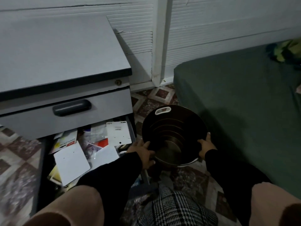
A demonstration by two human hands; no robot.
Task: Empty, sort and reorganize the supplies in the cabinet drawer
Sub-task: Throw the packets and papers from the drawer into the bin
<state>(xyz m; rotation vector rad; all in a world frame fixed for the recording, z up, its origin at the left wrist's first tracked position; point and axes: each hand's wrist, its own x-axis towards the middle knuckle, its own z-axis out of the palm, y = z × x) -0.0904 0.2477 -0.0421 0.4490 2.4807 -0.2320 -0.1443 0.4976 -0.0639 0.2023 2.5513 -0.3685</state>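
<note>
risk: tub [175, 126] could tip or slip | both hands — left [143, 154], right [206, 145] — grip its rim; drawer [84, 150] beside tub, crammed

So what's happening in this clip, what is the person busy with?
A person crouched on the tiled floor holds a dark round basket by its rim, left hand on the near-left side, right hand on the right. The basket looks empty. Beside it, the cabinet's lower drawer is pulled open and crammed with white cards, packets and papers. Sorting seems not yet begun.
</note>
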